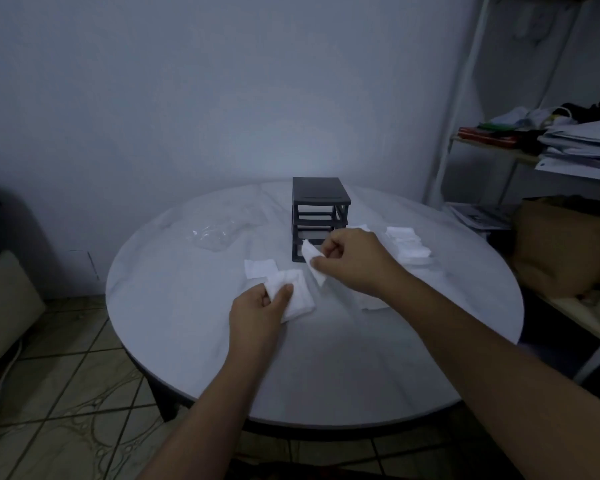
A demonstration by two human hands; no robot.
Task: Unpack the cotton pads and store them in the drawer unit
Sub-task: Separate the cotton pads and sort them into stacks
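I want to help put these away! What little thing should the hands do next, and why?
Probably the right hand should move its cotton pad forward to the drawer unit just behind it. That hand pinches one pad, the left hand holds a stack, and more pads lie loose on the table.

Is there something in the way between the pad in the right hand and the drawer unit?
Nothing visible is. The right hand pinches a cotton pad directly in front of the drawer unit. The other pads lie off to the sides.
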